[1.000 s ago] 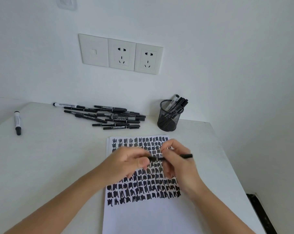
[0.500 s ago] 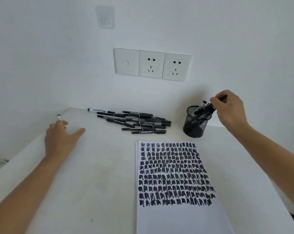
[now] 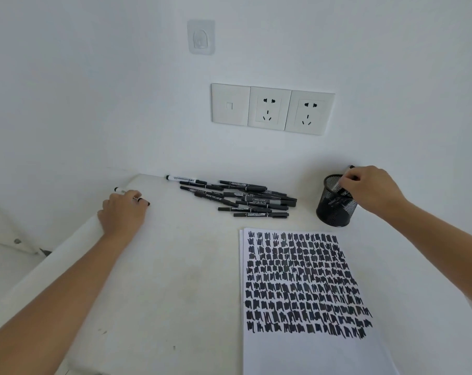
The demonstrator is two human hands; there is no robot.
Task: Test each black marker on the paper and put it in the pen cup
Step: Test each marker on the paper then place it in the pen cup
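A black marker (image 3: 337, 184) slants down into the black mesh cup (image 3: 335, 212), pinched by the right fingers (image 3: 347, 178), with other markers standing inside. A white-barrelled marker (image 3: 120, 190) lies flat, gripped under the left fingers (image 3: 132, 197). Between the two sets of fingers lies a loose pile of capped markers (image 3: 245, 198). The paper (image 3: 305, 353), filled with rows of black scribbles, lies flat below the right fingers.

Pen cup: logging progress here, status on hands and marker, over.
Right hand holds black marker, lower end in pen cup. Left hand curled over white marker at table edge. Marker pile waiting by wall; nothing in the way.
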